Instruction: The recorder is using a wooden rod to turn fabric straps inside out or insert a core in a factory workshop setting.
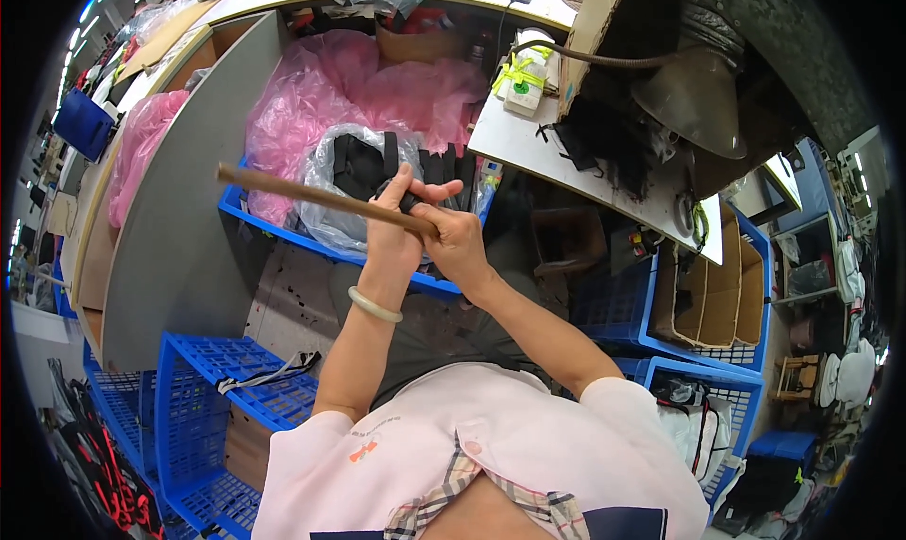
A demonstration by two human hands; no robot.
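A long brown wooden stick (pixel 311 195) slants across in front of me, its free end pointing to the far left. My right hand (pixel 456 243) is closed in a fist around the stick's near end. Right against it, my left hand (pixel 394 221) curls around a small black piece (pixel 410 201), with the thumb up and the fingertips reaching right. The stick crosses over the left palm; most of the black piece is hidden by the fingers. Beyond both hands, a blue crate (pixel 326 249) holds a clear plastic bag (pixel 326 221) with black strapped items (pixel 359 167) inside.
Pink plastic bags (pixel 316 87) fill the crate's far side. A grey panel (pixel 189 191) stands at left. At right, a white table (pixel 528 153) carries a lamp-like cone shade (pixel 694 101) and black fabric (pixel 604 144). Blue crates (pixel 193 398) flank me, one with cardboard (pixel 727 299).
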